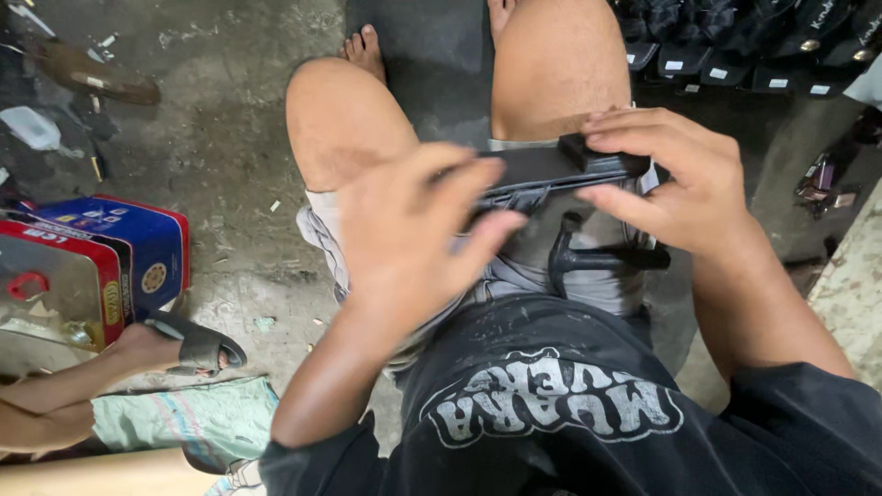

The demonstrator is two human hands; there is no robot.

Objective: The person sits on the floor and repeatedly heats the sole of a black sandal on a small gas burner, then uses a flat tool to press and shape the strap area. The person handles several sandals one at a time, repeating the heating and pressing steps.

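- While the person sits with both knees up over a concrete floor (230, 184), the head view shows one flat black strap piece (551, 170) held across the lap between two hands.
- Left hand (413, 234): its fingers (491, 230) are curled round the piece's left end, closed on it from above and below.
- Right hand (675, 179): thumb and fingers pinch the right end, where one small black block sits on the piece's top edge.
- One black hammer-shaped tool (593, 257) lies on the grey shorts just below the piece, apart from both hands.
- On the floor at left stands one red and blue tin box (138, 243); beside it is another person's foot in one dark sandal (197, 347).
- At top right a row of black bags with small white tags (735, 50) lies well apart from the hands; their exact count cannot be told.
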